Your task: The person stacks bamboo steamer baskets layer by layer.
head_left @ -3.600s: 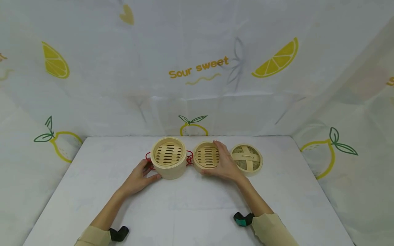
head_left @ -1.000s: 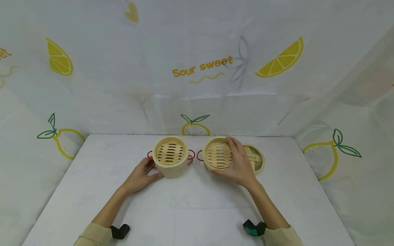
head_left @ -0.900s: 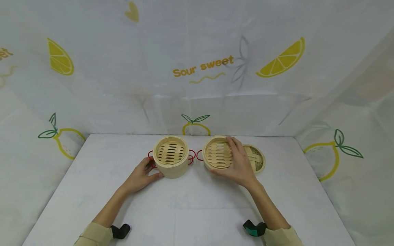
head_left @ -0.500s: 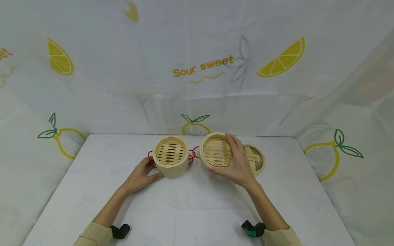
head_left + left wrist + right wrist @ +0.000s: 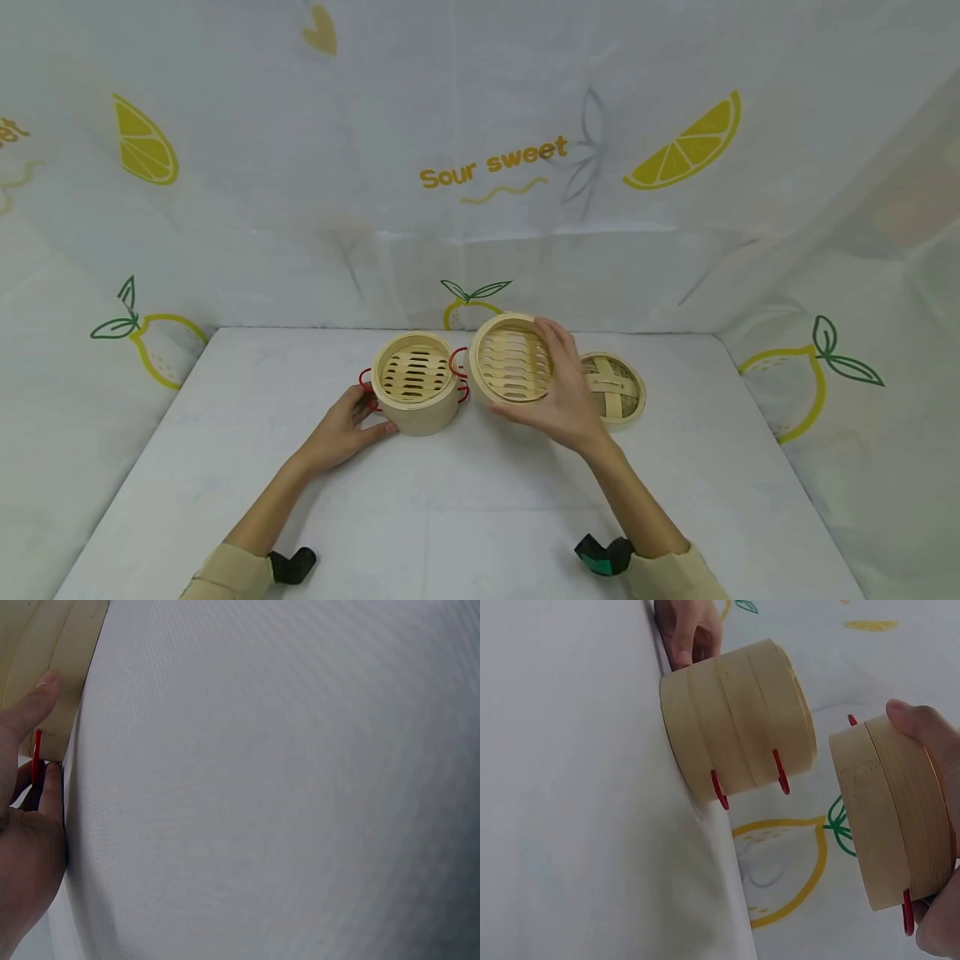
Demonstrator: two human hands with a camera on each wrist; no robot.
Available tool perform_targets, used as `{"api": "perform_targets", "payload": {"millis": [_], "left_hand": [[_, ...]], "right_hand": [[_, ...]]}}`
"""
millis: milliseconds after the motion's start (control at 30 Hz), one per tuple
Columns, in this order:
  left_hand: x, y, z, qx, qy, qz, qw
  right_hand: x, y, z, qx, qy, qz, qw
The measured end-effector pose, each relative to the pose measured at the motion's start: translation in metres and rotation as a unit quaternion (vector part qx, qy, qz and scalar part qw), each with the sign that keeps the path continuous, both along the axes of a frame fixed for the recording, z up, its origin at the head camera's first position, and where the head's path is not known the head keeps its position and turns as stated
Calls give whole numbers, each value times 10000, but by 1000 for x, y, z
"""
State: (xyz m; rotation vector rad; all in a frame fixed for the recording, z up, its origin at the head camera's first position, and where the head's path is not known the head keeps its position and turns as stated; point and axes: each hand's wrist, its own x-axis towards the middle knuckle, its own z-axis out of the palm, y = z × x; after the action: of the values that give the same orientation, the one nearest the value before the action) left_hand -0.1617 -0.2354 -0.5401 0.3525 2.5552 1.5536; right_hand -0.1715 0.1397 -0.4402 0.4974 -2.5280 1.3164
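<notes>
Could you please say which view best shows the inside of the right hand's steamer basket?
The head view: it looks into the steamer basket, onto its slats. The right wrist view shows mainly its outer wall and red handles; the left wrist view misses it.

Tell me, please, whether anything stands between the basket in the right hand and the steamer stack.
Nothing visible does: the right wrist view shows an open gap between the basket held by the right hand and the steamer stack. The lid lies beyond that hand, farther right.
</notes>
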Motion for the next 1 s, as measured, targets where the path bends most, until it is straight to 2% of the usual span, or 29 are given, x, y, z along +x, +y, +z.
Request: {"api": "perform_targets", "payload": {"millis": [467,1000], "left_hand": [[1,0,1,-34,-17,31,10000],[1,1,3,-33,6,-6,10000]], "right_hand": [[-3,-29,2,-389,39,413,9984],[-1,-48,0,-704,297,371,9964]]}}
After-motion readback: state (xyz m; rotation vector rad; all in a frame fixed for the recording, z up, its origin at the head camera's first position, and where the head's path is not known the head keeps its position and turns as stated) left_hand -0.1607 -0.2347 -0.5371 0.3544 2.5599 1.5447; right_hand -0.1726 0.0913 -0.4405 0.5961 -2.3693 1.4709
